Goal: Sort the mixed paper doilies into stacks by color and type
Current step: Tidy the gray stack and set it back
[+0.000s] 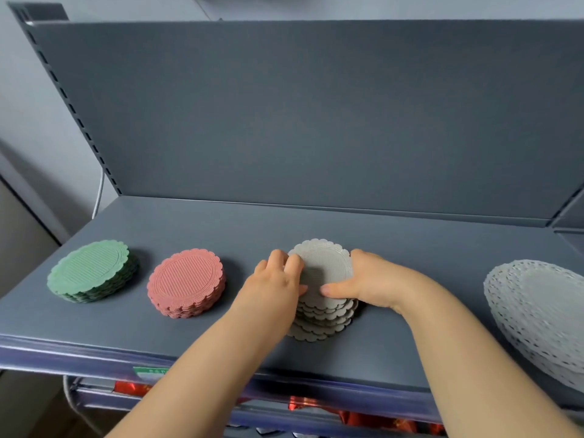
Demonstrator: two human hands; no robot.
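The grey stack (pixel 327 267) sits on the shelf (pixel 196 222), between the pink stack (pixel 185 279) and the white lace stack (pixel 537 298). The left hand (pixel 275 284) and right hand (pixel 369 279) grip its sides, fingers (pixel 295 262) curled. Lower doilies fan forward: press evenly inward to square them without creasing edges.

The grey stack (pixel 327 275) is finely ribbed and edged with scallops. Left of the grey stack, the pink stack (pixel 186 281) is patterned with straight ribs inside an oval border, its rim scalloped. Farther left, the same pattern is repeated on the green stack (pixel 90 270). Right of the grey stack, the white stack (pixel 543 308) is pierced with lace holes. The shelf (pixel 189 222) is coloured plain dark blue-grey.
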